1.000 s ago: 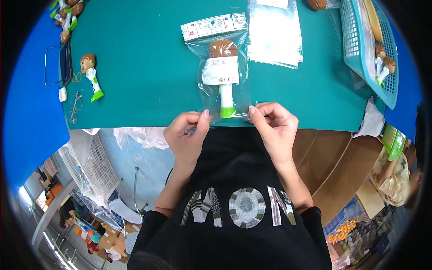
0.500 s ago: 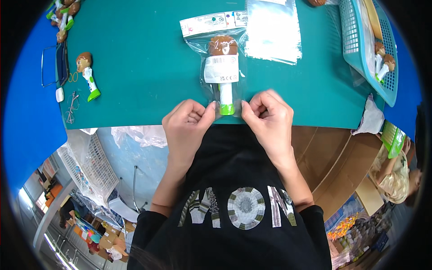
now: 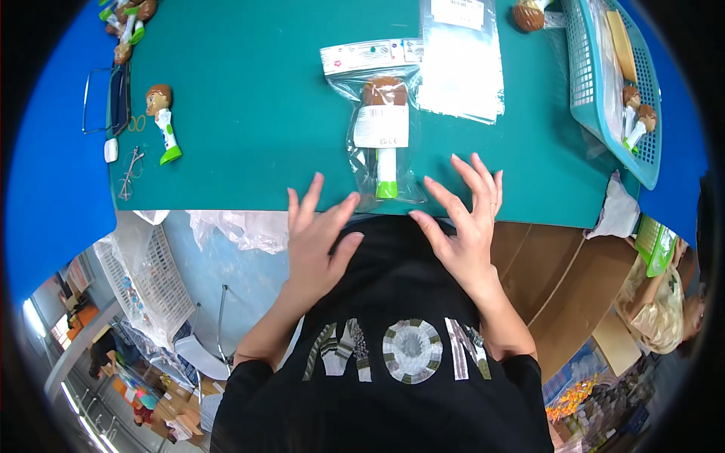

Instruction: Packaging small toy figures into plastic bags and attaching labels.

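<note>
A clear plastic bag [image 3: 416,162] with a printed header strip lies on the green tabletop, close to its near edge. Inside it is a doll-headed toy [image 3: 386,162] with brown hair, a white handle and a green foot; a white label covers its middle. To the left of the bag's lower end is my left hand [image 3: 320,239], fingers spread, holding nothing. On the other side, my right hand [image 3: 467,221] is likewise spread and free, its fingertips just beside the bag's lower corner.
A stack of clear bags [image 3: 461,75] lies behind the bagged toy. At the right stands a blue basket [image 3: 587,83] with toys in it. A loose toy [image 3: 162,121], a phone [image 3: 120,98] and glasses [image 3: 131,174] lie at the left. A white cloth [image 3: 616,208] hangs at the right edge.
Both hands have let go of the bag's lower corners and opened, moving slightly back from it. The bagged toy stays lying on the table; the whole view has shifted a little.
</note>
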Tool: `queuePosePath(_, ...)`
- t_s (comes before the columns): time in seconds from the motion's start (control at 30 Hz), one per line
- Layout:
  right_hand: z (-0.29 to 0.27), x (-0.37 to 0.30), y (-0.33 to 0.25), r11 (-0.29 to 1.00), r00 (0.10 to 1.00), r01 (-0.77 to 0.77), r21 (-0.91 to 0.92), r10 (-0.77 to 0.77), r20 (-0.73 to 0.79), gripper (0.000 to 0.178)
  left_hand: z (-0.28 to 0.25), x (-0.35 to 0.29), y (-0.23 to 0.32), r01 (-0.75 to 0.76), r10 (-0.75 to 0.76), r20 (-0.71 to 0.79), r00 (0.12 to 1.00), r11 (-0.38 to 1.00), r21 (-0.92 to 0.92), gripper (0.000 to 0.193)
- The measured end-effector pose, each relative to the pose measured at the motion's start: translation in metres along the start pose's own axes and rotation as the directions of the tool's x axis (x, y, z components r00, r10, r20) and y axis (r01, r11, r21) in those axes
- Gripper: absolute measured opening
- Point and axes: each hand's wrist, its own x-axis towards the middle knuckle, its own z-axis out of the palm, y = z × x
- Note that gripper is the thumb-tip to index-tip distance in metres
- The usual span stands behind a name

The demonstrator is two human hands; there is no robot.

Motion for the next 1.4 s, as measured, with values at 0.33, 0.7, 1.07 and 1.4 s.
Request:
queuePosePath(0.33, -0.113, -0.001, 0.02, 0.718, 0.928, -0.012, 0.696, 0.266, -0.259, 0.014, -0.022, 0.042, -0.01, 0.0, -0.152, -0.498, 0.854, 0.956, -0.293, 0.013)
queuePosePath(0.7, -0.243, -0.271, 0.235, 0.431, 0.391, -0.873, 0.227, 0.898, -0.2, 0.014, -0.008, 0.135, 0.004, -0.103, 0.042, -0.222, 0.974, 0.957, -0.272, 0.014)
queuePosePath(1.07, -0.164, -0.098, 0.15, 0.827, 0.335, -0.463, 0.318, 0.496, -0.801, 0.016, 0.048, 0.207, -0.001, -0.437, 0.439, -0.107, 0.892, 0.899, 0.041, 0.028)
queuePosePath(1.4, -0.065, 0.107, 0.075, 0.962, 0.958, 0.27, 0.049, -0.263, -0.111, 0.021, 0.04, 0.212, 0.005, -0.47, 0.487, -0.158, 0.859, 0.872, 0.137, 0.02)
